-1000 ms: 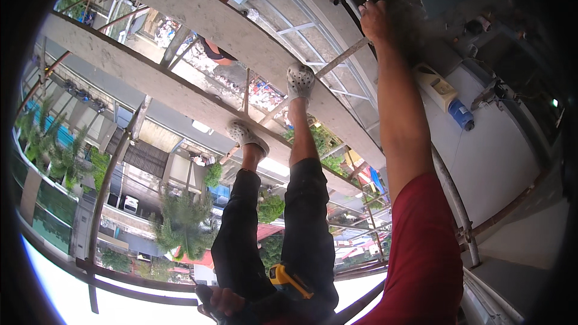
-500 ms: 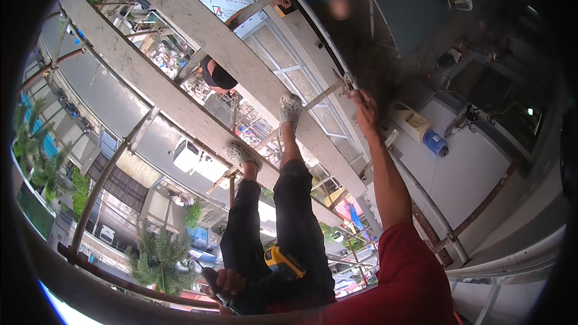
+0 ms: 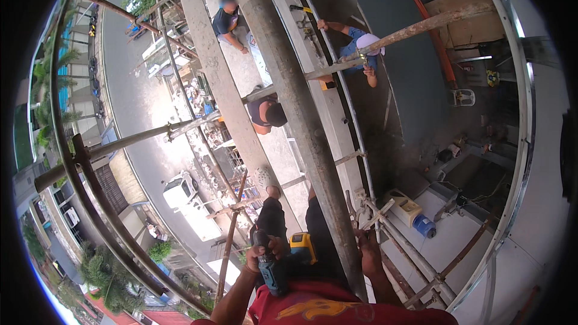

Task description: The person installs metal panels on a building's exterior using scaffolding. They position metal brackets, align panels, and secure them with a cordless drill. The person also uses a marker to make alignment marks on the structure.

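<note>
Left hand clenched round the grip of a cordless drill, nose pointing down toward the lap, yellow battery block showing just right of it

- Right hand wrapped on a thin scaffold tube just beside the thick vertical pole; fingers closed on the metal, apparently for balance
- Drill sits between the knees, close against the red shirt, above dark trousers and one pale shoe resting on a crossbar
- Handling judgement: drill is rigid, moderately heavy, weight biased to the battery end; moulded grip gives good purchase, so the pistol handle is the place to hold, finger clear of the trigger. One-handed hold looks adequate but a drop would go straight down
- Below: street, white car, three people on the ledges nearer the building, one in a white cap
- Pole looks rough, rusty, stiff; thin tubes likewise, clamped at joints
- Blue jug and a cream box stand on a white roof at lower right, well apart from both hands
</note>
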Demonstrator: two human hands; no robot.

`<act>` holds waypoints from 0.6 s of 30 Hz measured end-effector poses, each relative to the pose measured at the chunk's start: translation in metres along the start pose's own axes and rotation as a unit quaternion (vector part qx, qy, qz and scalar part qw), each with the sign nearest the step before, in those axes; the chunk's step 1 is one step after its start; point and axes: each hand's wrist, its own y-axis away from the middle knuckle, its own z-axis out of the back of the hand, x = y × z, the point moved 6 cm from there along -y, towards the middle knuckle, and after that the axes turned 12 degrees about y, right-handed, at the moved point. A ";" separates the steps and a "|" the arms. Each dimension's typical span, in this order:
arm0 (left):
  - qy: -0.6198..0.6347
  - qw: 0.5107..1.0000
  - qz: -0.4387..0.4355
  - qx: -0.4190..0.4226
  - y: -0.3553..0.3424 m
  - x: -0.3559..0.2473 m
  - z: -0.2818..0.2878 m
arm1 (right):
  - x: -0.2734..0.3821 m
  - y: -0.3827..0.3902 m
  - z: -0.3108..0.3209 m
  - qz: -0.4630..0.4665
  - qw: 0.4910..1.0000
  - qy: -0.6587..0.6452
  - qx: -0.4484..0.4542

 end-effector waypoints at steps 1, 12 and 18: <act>-0.004 1.000 -0.002 0.013 0.004 0.002 -0.001 | -0.004 0.014 0.001 0.018 0.997 0.076 -0.029; -0.005 0.995 0.060 0.080 0.023 0.022 0.058 | -0.043 0.086 -0.004 0.077 0.900 0.295 -0.312; -0.069 0.995 0.029 0.071 0.040 0.045 0.078 | -0.051 0.087 -0.003 0.113 0.886 0.313 -0.322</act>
